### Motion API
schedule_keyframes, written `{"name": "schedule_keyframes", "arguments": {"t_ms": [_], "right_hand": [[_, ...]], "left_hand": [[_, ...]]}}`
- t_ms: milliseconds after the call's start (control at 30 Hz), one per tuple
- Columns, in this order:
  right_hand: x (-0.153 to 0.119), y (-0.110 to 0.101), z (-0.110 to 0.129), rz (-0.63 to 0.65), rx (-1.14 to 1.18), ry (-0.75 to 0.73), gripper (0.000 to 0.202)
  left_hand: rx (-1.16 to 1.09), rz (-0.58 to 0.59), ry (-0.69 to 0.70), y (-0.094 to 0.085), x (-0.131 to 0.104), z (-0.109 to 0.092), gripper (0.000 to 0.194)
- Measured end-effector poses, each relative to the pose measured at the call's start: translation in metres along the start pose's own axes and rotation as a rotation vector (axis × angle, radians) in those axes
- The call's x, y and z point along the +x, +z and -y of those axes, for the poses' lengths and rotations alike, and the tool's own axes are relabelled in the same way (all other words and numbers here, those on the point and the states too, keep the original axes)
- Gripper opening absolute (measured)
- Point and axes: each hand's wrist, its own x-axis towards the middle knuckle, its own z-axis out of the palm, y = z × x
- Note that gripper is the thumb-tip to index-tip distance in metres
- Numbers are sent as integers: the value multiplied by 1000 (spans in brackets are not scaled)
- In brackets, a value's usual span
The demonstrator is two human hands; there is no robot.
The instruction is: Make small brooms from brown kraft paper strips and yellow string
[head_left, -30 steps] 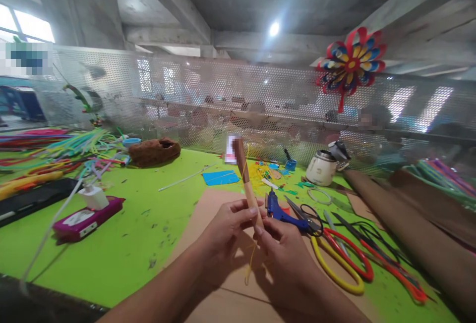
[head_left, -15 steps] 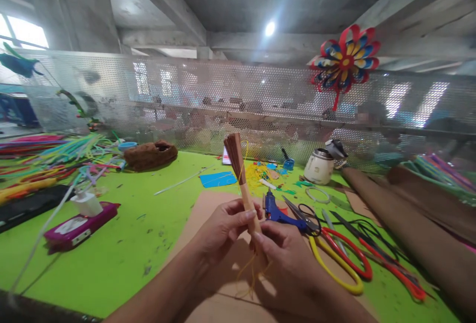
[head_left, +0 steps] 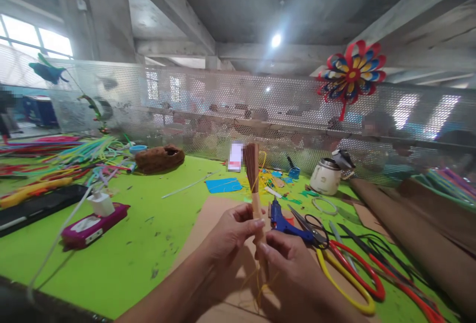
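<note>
A thin bundle [head_left: 252, 169], dark brown and fanned at the top with a light tan lower part, stands nearly upright between my hands. My left hand [head_left: 238, 229] pinches its tan part from the left. Lower down, my right hand [head_left: 284, 253] has thumb and fingers closed on the same part. Yellow thread loops beside the brown top and dangles loosely below my fingers. Under both hands lies a tan board [head_left: 208, 214]. Just right of my hands are a blue glue gun [head_left: 284, 221] and dark-handled scissors [head_left: 316, 229].
Yellow-handled scissors [head_left: 345, 283] and red-handled scissors [head_left: 375, 283] lie at the right, near a brown roll [head_left: 401, 214]. A white pot [head_left: 325, 177] stands behind. At the left are a purple power strip [head_left: 94, 224] and colourful strips [head_left: 85, 154]. A perforated screen [head_left: 208, 90] runs across the back.
The view has shifted, so the scene sits further right and lower. The bundle has turned from leaning left to nearly upright. Both hands keep their hold.
</note>
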Motion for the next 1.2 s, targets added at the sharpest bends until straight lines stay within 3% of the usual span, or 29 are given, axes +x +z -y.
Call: {"name": "schedule_keyframes", "arguments": {"t_ms": [200,367,533,767,933,1067,1200], "right_hand": [[3,-1,-7,-3,33,19,35],[4,2,-11,-144,-56,1,28],[2,5,-6,-215,-178,-13,27],[-1,5,-4,-224,-277,-23,22],[0,3,-6,-199,-343,-25,22],[2,4,-9,-169,-277,-4,19],[4,7,-18,-218,-144,23,15]], "left_hand": [[49,12,37,2,-1,1,25],[107,-65,52,3,-2,6,28],[75,-51,44,2,-2,13,34],[89,-89,64,-3,1,13,69],[51,-71,100,-1,0,14,74],[33,-74,105,4,-4,14,75],[76,-79,92,0,0,16,80]]}}
